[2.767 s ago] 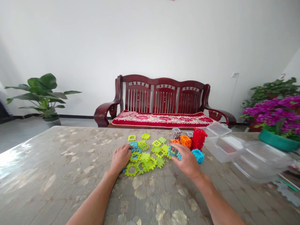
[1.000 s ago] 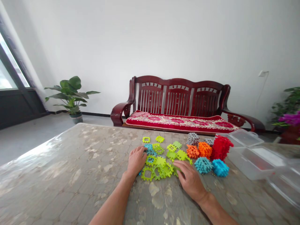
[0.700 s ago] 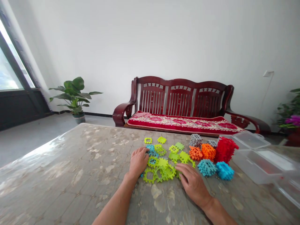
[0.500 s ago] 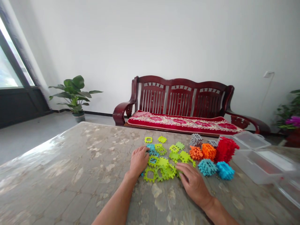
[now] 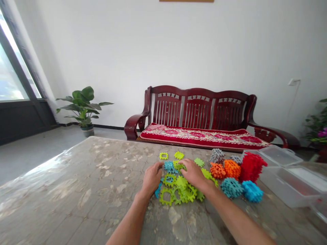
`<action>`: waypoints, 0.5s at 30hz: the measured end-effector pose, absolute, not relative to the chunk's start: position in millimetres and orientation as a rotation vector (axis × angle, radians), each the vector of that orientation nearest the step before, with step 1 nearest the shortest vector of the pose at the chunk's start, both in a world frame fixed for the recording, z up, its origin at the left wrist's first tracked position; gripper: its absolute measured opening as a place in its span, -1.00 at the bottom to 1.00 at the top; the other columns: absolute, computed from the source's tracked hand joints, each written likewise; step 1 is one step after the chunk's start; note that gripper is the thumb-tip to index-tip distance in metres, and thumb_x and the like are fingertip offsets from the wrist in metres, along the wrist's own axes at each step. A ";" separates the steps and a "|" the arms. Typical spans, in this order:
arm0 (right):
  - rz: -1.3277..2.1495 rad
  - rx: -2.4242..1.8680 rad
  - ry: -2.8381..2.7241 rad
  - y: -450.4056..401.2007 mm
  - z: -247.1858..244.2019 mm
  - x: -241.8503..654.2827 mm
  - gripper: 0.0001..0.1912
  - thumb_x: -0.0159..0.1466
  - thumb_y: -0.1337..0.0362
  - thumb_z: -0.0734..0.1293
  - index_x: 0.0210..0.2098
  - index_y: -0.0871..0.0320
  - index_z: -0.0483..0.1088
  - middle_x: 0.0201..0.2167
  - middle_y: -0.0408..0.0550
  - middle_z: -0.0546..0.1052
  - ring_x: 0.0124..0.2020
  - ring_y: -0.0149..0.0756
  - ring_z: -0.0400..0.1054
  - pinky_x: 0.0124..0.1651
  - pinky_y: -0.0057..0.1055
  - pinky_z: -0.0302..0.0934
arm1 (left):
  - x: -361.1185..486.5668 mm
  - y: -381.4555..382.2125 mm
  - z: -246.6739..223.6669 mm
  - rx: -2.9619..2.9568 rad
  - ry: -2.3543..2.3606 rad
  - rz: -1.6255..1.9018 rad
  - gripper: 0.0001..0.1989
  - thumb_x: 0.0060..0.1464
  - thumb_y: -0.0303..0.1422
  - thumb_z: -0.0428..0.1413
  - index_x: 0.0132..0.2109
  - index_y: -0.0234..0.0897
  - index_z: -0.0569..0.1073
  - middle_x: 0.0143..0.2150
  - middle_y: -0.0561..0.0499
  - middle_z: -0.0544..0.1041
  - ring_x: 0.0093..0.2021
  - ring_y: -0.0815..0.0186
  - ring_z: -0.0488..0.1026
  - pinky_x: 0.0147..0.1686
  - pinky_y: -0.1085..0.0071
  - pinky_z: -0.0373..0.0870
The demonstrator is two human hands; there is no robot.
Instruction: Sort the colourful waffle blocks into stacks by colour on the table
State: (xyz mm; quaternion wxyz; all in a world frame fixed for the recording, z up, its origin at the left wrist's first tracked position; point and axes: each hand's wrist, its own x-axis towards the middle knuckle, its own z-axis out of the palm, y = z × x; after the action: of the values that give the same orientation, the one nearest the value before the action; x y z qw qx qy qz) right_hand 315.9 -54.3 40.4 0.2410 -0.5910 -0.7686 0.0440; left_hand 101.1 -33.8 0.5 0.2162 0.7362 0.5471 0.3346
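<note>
A loose spread of lime-green notched interlocking plastic pieces [image 5: 181,182] lies on the table between my hands. My left hand [image 5: 152,176] rests at its left side, fingers loosely bent, their tips beside a small stack of blue notched pieces [image 5: 169,166]; no grip shows. From the right, my right hand [image 5: 193,173] reaches over the spread. Its thumb and fingers close round a lime-green piece [image 5: 176,165] lying against the blue stack. Another blue piece [image 5: 158,190] pokes out near my left wrist. My right hand and forearm hide some green pieces.
To the right stand sorted stacks: red [image 5: 251,167], orange [image 5: 232,169], grey [image 5: 217,156], teal [image 5: 231,187] and bright blue [image 5: 252,191]. Beyond them lies an open clear plastic box [image 5: 283,187]. A wooden bench [image 5: 196,112] stands behind the patterned tablecloth [image 5: 84,183].
My right hand has moved left and farther in, from the spread's right edge to the lime-green piece by the blue stack. My left hand has barely moved. The view has tilted up slightly.
</note>
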 end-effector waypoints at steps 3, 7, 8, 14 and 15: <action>0.112 -1.631 -2.153 -37.0 42.8 301.9 -0.60 0.19 0.48 0.26 -0.03 0.11 0.51 -0.01 -0.01 0.57 0.06 -0.17 0.41 0.16 -0.26 0.24 | 100.6 -34.4 2.3 1.976 1.654 0.937 -0.58 0.13 -0.53 -0.08 0.06 -0.23 0.50 0.03 -0.05 0.61 0.05 0.26 0.49 0.09 0.35 0.31; 0.125 -1.656 -2.259 -20.3 49.0 280.8 -0.61 0.27 0.30 0.27 0.08 0.12 0.44 0.02 0.03 0.56 0.09 -0.13 0.39 0.16 -0.24 0.20 | 101.4 -39.9 8.9 1.969 1.894 0.834 -0.58 0.12 -0.52 -0.05 0.06 -0.24 0.51 0.08 -0.11 0.57 0.12 0.16 0.43 0.16 0.23 0.23; 0.136 -1.653 -2.291 -17.1 50.0 276.3 -0.58 0.26 0.22 0.30 0.11 0.12 0.43 0.03 0.05 0.56 0.10 -0.09 0.39 0.15 -0.21 0.20 | 101.8 -41.5 10.4 1.980 1.921 0.805 -0.58 0.11 -0.52 -0.04 0.07 -0.23 0.51 0.09 -0.11 0.56 0.13 0.14 0.41 0.17 0.21 0.21; 0.167 -1.644 -2.449 -8.0 49.4 264.1 -0.45 0.13 0.17 0.39 0.13 0.03 0.40 0.01 0.03 0.55 0.08 -0.01 0.36 0.14 -0.12 0.15 | 104.3 -46.5 12.5 2.026 1.954 0.733 -0.59 0.10 -0.48 -0.03 0.05 -0.17 0.51 0.10 -0.07 0.53 0.16 0.15 0.37 0.18 0.21 0.17; 0.166 -1.642 -2.452 -7.6 49.0 263.9 -0.44 0.12 0.19 0.39 0.13 0.04 0.39 0.01 0.04 0.54 0.08 -0.02 0.36 0.15 -0.14 0.15 | 104.5 -46.5 12.0 2.034 1.950 0.734 -0.59 0.10 -0.47 -0.02 0.05 -0.17 0.51 0.11 -0.07 0.52 0.16 0.15 0.36 0.18 0.21 0.16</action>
State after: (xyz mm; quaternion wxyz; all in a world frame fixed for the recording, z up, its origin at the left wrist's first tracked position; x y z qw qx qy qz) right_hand 263.9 -7.6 49.0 0.0927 -0.5532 -0.8260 0.0560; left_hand 104.5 -46.5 12.0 0.1144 0.6939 0.6653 0.2504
